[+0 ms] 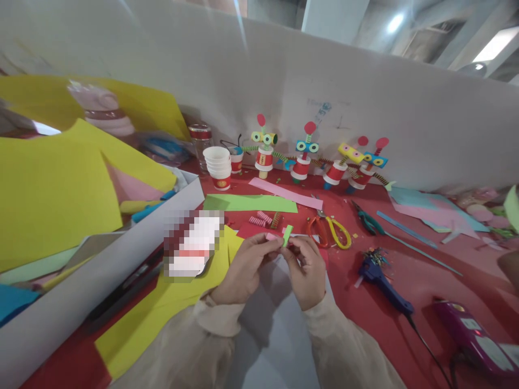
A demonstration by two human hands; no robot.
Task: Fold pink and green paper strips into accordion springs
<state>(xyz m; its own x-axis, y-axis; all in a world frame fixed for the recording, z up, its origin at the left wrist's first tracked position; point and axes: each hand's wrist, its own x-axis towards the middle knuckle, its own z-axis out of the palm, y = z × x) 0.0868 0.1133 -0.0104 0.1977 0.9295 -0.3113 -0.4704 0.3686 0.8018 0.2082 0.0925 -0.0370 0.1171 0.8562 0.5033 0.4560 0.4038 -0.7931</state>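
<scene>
Above a grey-white sheet (279, 335), my two hands meet with their fingertips pinched. My left hand (239, 270) is closed on a narrow pink paper strip (271, 237). Between the fingers of my right hand (307, 267) a short light-green paper strip (287, 235) stands up, close against the pink one. Whether the two strips are joined is hidden by my fingers. Just beyond lie folded paper springs (258, 219), pink ones and a brownish one. Scissors (339, 232) with red and yellow handles rest beside my right hand.
Behind stand several paper-cup robot figures (265, 159) and stacked paper cups (219, 167). Pliers (367, 221), a blue glue gun (387, 286) with a cord and a purple device (470, 335) lie right. A white box (133, 270) with coloured paper fills the left.
</scene>
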